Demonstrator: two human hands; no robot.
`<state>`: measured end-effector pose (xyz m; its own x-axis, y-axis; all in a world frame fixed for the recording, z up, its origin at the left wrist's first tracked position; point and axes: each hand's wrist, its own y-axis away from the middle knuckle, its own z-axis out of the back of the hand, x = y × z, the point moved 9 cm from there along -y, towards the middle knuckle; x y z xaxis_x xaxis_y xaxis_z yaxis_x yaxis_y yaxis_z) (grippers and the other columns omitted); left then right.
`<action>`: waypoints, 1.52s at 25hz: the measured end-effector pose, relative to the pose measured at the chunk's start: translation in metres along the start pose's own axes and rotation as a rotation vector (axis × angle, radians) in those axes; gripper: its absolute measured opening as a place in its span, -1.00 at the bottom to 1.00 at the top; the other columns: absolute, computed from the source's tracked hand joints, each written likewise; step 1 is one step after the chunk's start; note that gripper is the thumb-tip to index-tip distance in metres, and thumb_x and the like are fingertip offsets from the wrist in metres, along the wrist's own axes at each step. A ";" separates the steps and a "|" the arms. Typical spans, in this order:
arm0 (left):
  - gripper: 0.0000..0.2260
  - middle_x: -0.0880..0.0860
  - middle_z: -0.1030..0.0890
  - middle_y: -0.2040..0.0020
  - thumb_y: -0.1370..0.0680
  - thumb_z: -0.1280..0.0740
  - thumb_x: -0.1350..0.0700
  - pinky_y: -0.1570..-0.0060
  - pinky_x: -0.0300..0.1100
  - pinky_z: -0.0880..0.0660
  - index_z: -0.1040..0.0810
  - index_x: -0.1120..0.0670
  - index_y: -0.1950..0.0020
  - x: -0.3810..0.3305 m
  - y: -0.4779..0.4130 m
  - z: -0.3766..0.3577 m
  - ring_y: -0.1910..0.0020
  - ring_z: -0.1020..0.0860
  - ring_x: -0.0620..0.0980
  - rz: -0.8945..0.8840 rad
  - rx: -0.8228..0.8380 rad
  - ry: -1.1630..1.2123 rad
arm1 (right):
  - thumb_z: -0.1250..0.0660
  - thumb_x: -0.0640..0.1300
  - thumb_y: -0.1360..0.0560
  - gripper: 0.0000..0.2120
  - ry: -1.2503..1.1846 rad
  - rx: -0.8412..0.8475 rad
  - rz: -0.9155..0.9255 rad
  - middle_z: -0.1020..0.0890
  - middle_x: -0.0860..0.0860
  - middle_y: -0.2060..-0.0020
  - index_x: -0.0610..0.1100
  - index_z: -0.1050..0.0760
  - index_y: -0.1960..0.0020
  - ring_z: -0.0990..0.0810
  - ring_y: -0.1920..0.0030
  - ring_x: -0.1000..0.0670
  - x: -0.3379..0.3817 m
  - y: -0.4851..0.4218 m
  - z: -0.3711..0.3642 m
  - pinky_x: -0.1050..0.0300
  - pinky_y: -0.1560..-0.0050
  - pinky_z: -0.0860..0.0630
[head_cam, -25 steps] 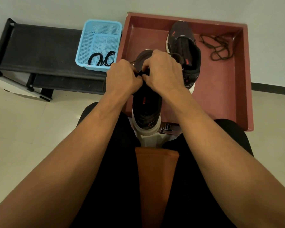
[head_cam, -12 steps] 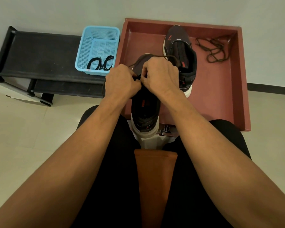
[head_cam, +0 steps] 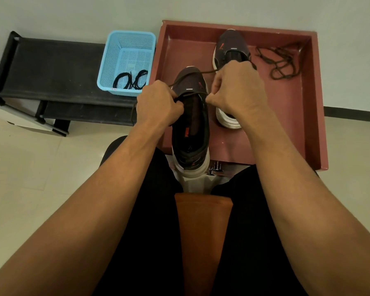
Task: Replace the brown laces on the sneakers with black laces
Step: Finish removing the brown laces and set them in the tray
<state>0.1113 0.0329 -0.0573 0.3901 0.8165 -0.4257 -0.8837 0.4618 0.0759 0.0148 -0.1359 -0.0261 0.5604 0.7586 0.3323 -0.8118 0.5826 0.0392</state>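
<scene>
A dark sneaker (head_cam: 190, 129) with a white sole stands between my knees, toe pointing away. My left hand (head_cam: 156, 103) grips its left upper edge. My right hand (head_cam: 235, 88) pinches the brown lace (head_cam: 192, 75), which runs taut across the toe from hand to hand. The second dark sneaker (head_cam: 229, 48) stands unlaced in the red tray (head_cam: 312, 103), partly hidden by my right hand. A loose brown lace (head_cam: 280, 63) lies in the tray's far right corner. Black laces (head_cam: 130, 81) lie coiled in the blue basket (head_cam: 126, 48).
The basket sits on a low black bench (head_cam: 51, 71) to the left, against the wall. The tray lies on the pale floor in front of me. My black-clad thighs and an orange seat (head_cam: 203, 231) fill the foreground.
My hands have drawn apart over the sneaker. The right hand has pulled the brown lace out to the right, and the shoe's opening is now uncovered.
</scene>
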 end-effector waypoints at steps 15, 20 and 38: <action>-0.82 0.07 -0.69 0.17 -0.50 -0.45 -0.02 0.18 -0.12 -0.42 -0.77 0.03 0.00 -0.002 0.001 -0.002 0.09 -0.65 0.15 -0.010 0.017 -0.015 | -0.45 -0.04 -0.51 -0.88 0.093 -0.042 0.145 -0.69 -0.06 0.04 -0.03 -0.67 -0.03 -0.68 0.00 -0.19 0.054 0.005 -0.033 -0.04 0.08 -0.57; -0.79 0.08 -0.70 0.14 -0.48 -0.42 -0.02 0.16 -0.12 -0.46 -0.76 0.02 -0.03 0.002 -0.002 -0.003 0.08 -0.66 0.16 0.001 0.007 -0.003 | -0.55 0.01 -0.38 -0.83 0.048 -0.003 0.029 -0.68 -0.03 0.15 -0.03 -0.68 0.08 -0.68 0.13 -0.14 0.021 -0.001 -0.007 -0.06 0.05 -0.65; -0.81 0.12 -0.72 0.03 -0.54 -0.42 0.03 0.11 -0.13 -0.39 -0.77 0.05 -0.06 -0.003 0.003 0.000 -0.04 -0.65 0.20 0.017 0.015 0.006 | -0.48 -0.04 -0.49 -0.85 0.035 -0.005 0.087 -0.69 -0.06 0.02 0.00 -0.68 -0.05 -0.68 -0.02 -0.19 0.047 0.003 -0.043 -0.05 0.06 -0.60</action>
<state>0.1080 0.0318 -0.0560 0.3738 0.8218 -0.4300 -0.8861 0.4534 0.0963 0.0462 -0.0861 -0.0504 0.4929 0.8165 0.3007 -0.8572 0.5149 0.0072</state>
